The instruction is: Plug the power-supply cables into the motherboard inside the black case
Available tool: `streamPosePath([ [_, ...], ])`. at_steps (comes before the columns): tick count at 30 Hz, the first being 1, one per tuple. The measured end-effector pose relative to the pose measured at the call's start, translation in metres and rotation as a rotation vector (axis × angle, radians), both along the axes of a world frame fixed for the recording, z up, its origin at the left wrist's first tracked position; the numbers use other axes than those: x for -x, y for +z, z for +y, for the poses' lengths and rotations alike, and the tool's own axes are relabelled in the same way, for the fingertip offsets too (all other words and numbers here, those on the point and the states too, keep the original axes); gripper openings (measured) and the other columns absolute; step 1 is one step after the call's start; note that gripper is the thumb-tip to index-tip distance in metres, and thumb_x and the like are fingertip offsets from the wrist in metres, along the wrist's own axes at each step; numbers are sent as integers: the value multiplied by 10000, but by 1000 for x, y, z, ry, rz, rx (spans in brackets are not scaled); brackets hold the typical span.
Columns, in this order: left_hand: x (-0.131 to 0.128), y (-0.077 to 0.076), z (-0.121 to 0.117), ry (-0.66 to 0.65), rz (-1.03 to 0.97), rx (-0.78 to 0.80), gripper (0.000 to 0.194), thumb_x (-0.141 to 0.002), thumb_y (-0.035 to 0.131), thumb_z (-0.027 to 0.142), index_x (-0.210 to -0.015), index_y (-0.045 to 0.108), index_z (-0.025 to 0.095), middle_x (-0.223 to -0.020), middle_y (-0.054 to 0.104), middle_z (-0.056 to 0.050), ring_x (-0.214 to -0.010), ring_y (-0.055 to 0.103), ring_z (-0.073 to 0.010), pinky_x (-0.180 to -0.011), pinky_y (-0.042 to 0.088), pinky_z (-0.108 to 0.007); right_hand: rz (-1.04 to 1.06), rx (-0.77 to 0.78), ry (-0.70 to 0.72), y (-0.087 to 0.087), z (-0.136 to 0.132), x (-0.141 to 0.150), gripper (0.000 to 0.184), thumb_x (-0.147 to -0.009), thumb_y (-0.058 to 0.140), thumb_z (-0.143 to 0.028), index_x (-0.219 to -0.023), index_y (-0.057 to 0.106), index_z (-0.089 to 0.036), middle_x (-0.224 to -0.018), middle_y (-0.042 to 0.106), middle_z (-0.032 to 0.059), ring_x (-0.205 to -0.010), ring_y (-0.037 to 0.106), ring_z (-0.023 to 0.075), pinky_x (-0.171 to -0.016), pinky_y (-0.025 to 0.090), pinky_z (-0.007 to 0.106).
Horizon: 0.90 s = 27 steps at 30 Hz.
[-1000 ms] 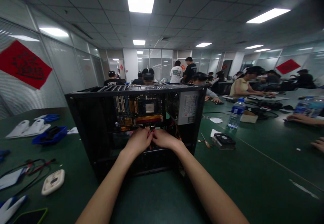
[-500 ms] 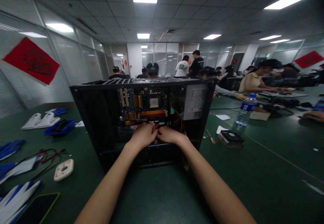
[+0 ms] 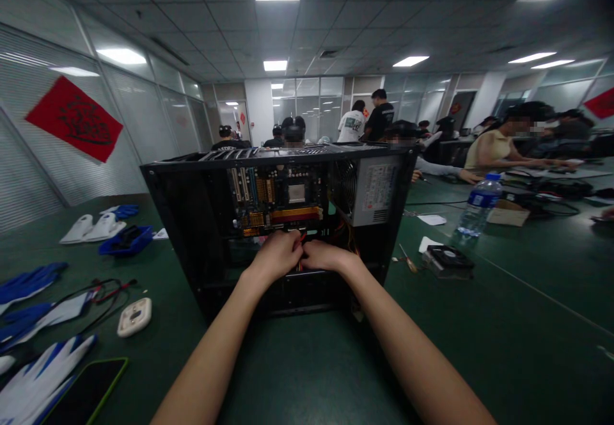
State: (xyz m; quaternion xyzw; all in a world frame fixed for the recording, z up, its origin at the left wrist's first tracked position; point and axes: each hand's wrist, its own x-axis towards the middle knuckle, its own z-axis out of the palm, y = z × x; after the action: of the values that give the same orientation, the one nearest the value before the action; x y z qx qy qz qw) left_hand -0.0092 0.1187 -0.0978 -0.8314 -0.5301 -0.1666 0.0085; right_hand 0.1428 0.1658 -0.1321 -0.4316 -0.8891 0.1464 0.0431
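Note:
An open black computer case point(image 3: 180, 239) stands in front of me, its motherboard point(image 3: 309, 185) and grey power supply point(image 3: 378, 194) showing inside. Both my hands reach into its lower part, below the board. My left hand point(image 3: 277, 255) is closed, with its fingertips pinched on thin red and orange cables point(image 3: 301, 262). Right beside it, my right hand point(image 3: 327, 255) is also closed on these cables, fingers curled. The fingers partly hide the cables and whatever they run to.
On the right are a water bottle point(image 3: 478, 207), a processor cooler with a fan point(image 3: 448, 262) and a screwdriver point(image 3: 409, 260). Gloves point(image 3: 45, 374), a phone point(image 3: 86, 393), a white case point(image 3: 135, 317) and a blue tray point(image 3: 125, 242) lie left. Other people sit beyond.
The whole view has shifted, so things appear slightly farther right. My hands stay together at the cables, with only slight finger movement.

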Motion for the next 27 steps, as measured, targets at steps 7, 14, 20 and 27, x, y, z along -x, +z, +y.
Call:
streamPosePath([
  [7, -2, -9, 11, 105, -115, -53, 148, -846, 512, 181, -713, 574, 196, -673, 632, -21, -664, 590, -170, -589, 297, -284, 32, -22, -16, 4, -3, 1, 330, -899, 511, -225, -1070, 743, -65, -1061, 746, 206, -933, 713, 266, -743, 464, 254],
  [14, 1, -11, 12, 56, -115, -24, 173, -840, 508, 189, -673, 552, 201, -644, 618, -24, -643, 563, -173, -577, 267, -290, 41, -46, -10, 4, -5, 0, 329, -899, 515, -203, -1109, 735, -79, -1116, 734, 203, -1003, 707, 274, -799, 473, 260],
  [20, -6, -3, -3, -40, -47, -18, 133, -841, 510, 168, -742, 594, 196, -750, 676, -51, -736, 614, -189, -644, 360, -282, 95, 5, -20, 3, -3, 2, 338, -859, 522, -107, -1121, 735, -87, -1163, 723, 195, -1057, 693, 284, -858, 484, 282],
  [27, -26, -11, -16, 22, -21, -31, 177, -887, 479, 181, -916, 653, 186, -887, 722, -99, -815, 661, -223, -700, 421, -295, 121, 37, -75, 7, -7, 0, 318, -809, 574, -78, -1065, 755, -127, -1113, 752, 143, -1003, 697, 262, -832, 494, 267],
])
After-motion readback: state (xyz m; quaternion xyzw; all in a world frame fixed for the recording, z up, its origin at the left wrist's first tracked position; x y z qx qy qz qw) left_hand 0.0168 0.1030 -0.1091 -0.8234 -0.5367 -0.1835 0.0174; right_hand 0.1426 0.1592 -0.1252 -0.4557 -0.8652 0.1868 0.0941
